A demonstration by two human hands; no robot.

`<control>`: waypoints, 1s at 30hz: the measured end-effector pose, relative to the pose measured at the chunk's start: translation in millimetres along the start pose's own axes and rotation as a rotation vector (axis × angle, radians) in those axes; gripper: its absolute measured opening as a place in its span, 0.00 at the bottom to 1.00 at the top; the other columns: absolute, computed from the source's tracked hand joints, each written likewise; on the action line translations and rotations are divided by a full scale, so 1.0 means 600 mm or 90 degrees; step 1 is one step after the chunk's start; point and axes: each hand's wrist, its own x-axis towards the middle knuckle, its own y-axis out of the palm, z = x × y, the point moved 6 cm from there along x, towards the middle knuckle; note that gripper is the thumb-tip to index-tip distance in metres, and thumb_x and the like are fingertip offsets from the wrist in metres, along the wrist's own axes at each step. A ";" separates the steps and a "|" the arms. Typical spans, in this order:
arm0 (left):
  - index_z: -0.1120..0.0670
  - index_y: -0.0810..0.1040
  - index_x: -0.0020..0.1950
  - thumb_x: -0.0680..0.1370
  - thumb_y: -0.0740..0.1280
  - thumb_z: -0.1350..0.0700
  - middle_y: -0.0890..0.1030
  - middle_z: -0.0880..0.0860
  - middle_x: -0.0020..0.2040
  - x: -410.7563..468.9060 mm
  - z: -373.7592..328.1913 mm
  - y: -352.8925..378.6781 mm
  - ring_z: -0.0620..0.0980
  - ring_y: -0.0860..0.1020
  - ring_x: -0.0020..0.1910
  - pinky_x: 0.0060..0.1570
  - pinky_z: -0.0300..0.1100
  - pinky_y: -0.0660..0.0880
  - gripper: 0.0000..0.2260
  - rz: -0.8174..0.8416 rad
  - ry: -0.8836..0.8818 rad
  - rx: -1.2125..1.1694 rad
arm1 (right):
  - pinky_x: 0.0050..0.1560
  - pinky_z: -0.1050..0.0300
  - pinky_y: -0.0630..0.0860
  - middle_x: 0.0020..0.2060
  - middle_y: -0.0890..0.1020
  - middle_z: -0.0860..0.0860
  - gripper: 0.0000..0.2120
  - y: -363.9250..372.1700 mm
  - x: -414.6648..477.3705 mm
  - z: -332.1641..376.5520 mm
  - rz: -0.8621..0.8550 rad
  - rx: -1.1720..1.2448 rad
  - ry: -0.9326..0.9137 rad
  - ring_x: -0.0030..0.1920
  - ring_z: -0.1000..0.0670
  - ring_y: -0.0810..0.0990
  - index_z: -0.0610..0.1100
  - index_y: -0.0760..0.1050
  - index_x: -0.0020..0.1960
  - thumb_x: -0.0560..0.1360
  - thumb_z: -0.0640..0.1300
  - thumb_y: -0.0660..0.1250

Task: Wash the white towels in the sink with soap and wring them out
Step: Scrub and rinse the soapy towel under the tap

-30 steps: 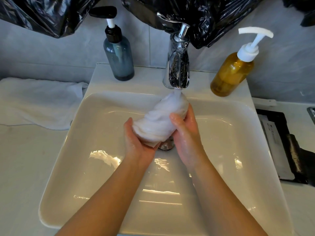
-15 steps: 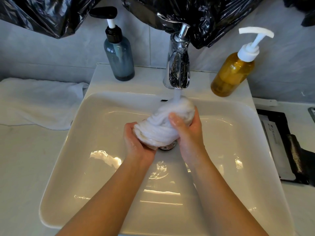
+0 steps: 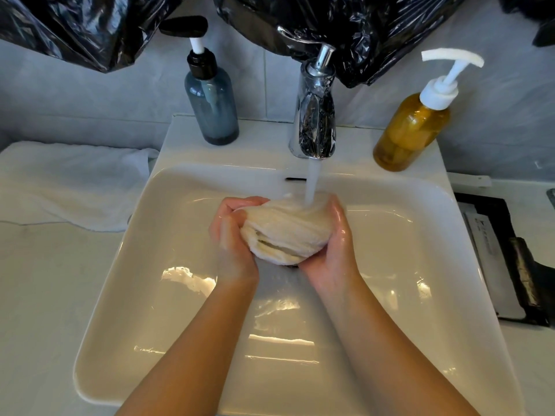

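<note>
Head view: a bunched, wet white towel (image 3: 285, 232) is held over the middle of the white rectangular sink (image 3: 120, 295), above the drain and clear of the basin floor. The left hand (image 3: 232, 235) grips the towel's left end, its fingers (image 3: 240, 204) curled over the top of the wad. The right hand (image 3: 333, 250) cups the right end and underside; its fingers wrap round the far side and are mostly hidden by the cloth. A stream of water (image 3: 310, 184) falls from the chrome faucet (image 3: 313, 115) onto the top of the towel, just beside the right hand. Both hands and wrists look wet and glossy.

On the sink's back ledge a blue-grey pump bottle (image 3: 211, 106) stands left of the faucet and an amber pump bottle (image 3: 411, 130) with a white pump stands right of it. A second white towel (image 3: 69, 181) lies flat on the counter (image 3: 36, 295), touching the sink's left edge. Black plastic bags (image 3: 90, 22) hang across the top of the tiled wall. A dark tray (image 3: 495, 250) lies on the counter right of the sink.
</note>
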 end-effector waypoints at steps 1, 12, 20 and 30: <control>0.53 0.79 0.37 0.66 0.59 0.53 0.83 0.57 0.42 -0.003 -0.007 0.007 0.56 0.81 0.46 0.44 0.47 0.77 0.10 0.037 0.038 0.012 | 0.60 0.40 0.78 0.60 0.82 0.39 0.31 0.000 0.000 -0.005 0.007 0.012 0.015 0.61 0.37 0.80 0.42 0.76 0.68 0.75 0.64 0.64; 0.54 0.78 0.61 0.77 0.61 0.37 0.82 0.59 0.60 -0.005 0.061 0.006 0.60 0.80 0.60 0.62 0.56 0.73 0.24 0.010 -0.437 -0.152 | 0.62 0.45 0.77 0.66 0.76 0.33 0.43 0.012 -0.005 0.035 0.073 -0.040 -0.182 0.66 0.37 0.76 0.32 0.68 0.71 0.68 0.59 0.76; 0.58 0.76 0.52 0.72 0.62 0.49 0.75 0.60 0.48 -0.011 0.076 0.021 0.56 0.76 0.45 0.39 0.43 0.71 0.16 0.095 -0.462 -0.142 | 0.55 0.50 0.80 0.53 0.84 0.41 0.21 -0.004 -0.013 0.057 0.020 -0.098 -0.248 0.56 0.44 0.83 0.37 0.78 0.59 0.71 0.49 0.71; 0.59 0.70 0.71 0.70 0.72 0.47 0.80 0.62 0.57 -0.032 0.071 0.069 0.59 0.80 0.52 0.47 0.47 0.77 0.33 0.234 -0.333 -0.044 | 0.55 0.49 0.81 0.53 0.85 0.45 0.18 -0.056 -0.016 0.087 -0.156 0.067 -0.199 0.52 0.47 0.84 0.46 0.78 0.61 0.79 0.58 0.64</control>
